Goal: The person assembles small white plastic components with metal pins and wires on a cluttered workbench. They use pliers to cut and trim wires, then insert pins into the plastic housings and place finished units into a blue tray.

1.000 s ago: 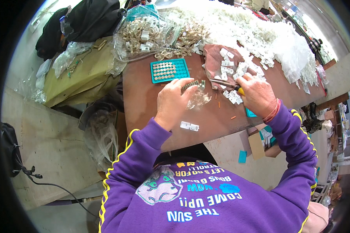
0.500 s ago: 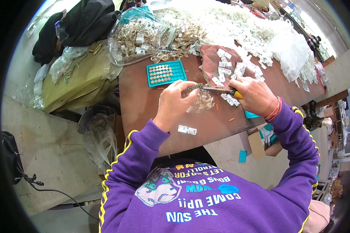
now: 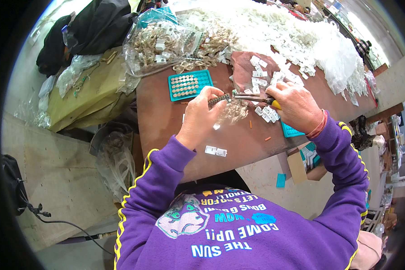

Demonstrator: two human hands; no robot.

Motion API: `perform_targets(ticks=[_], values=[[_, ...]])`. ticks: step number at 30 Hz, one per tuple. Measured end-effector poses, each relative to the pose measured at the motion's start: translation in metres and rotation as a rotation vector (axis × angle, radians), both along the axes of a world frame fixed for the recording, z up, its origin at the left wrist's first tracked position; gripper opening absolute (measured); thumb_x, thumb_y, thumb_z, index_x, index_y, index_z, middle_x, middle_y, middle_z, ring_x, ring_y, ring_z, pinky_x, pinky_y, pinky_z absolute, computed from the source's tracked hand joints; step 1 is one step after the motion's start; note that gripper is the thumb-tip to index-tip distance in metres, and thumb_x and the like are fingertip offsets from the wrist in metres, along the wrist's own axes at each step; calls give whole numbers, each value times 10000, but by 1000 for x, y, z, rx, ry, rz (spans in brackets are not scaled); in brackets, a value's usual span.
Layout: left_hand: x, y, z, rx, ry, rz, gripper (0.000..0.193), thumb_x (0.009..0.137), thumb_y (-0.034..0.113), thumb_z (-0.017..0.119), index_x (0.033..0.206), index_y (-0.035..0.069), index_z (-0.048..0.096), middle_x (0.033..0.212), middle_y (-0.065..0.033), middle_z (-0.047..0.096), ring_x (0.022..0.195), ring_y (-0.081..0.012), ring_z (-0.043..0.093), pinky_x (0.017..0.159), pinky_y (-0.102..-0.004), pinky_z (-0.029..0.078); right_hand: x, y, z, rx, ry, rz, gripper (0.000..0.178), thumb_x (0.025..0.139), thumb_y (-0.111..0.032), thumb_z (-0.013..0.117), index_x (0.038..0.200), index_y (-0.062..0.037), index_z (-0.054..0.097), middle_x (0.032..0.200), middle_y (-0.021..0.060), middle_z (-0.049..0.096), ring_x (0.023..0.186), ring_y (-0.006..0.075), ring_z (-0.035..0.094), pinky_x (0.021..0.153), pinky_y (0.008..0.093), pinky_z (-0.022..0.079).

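My left hand (image 3: 197,116) pinches a thin dark circuit-board strip (image 3: 218,100) between thumb and fingers. Pliers (image 3: 253,96) with a yellow and black handle are gripped in my right hand (image 3: 297,107), their jaws pointing left at the strip's right end. Whether the jaws bite on the strip is too small to tell. Below the strip lies or hangs a tangle of thin pale wires (image 3: 234,112). Just beyond my left hand sits a teal tray (image 3: 205,80) partly filled with rows of round silver discs. Small white plastic pieces (image 3: 268,115) lie below the pliers.
A clear bag of wired parts (image 3: 155,49) sits at the table's far left, beside a large heap of white pieces (image 3: 265,27). A reddish cloth (image 3: 243,72) lies between. Two white pieces (image 3: 215,150) rest near the front edge. An open carton (image 3: 297,167) stands below at right.
My right hand and the pliers have shifted slightly away from me, uncovering more of the white pieces beneath. My left hand has tilted a little with the strip still held.
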State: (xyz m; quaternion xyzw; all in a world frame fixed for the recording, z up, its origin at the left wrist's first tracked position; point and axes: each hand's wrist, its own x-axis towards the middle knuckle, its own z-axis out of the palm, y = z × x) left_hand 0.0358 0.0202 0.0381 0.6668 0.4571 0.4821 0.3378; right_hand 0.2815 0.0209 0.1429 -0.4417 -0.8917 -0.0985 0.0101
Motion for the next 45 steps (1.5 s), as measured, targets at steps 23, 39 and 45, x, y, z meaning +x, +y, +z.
perform_targets(ticks=[23, 39, 45], values=[[3, 0, -3, 31, -112, -52, 191, 879, 71, 648, 1035, -3, 566, 911, -119, 675, 866, -209, 670, 771, -331, 517, 2, 0, -2, -8, -12, 1, 225, 843, -218, 656, 1027, -108, 592, 911, 88, 604, 826, 287, 640, 659, 426, 521], [11, -4, -4, 45, -65, 29, 140, 872, 35, 655, 991, -4, 591, 946, -83, 662, 897, -177, 640, 794, -292, 506, -12, -12, -2, 17, -66, -119, 214, 843, -185, 635, 1029, -93, 586, 889, 109, 614, 859, 298, 646, 680, 425, 529], [-3, -3, 1, -130, -190, -120, 179, 889, 16, 650, 1055, -6, 589, 1027, -53, 647, 986, -114, 612, 872, -264, 494, -3, -1, 8, -20, -12, -50, 223, 854, -232, 646, 1039, -118, 598, 902, 79, 608, 857, 296, 640, 689, 421, 522]])
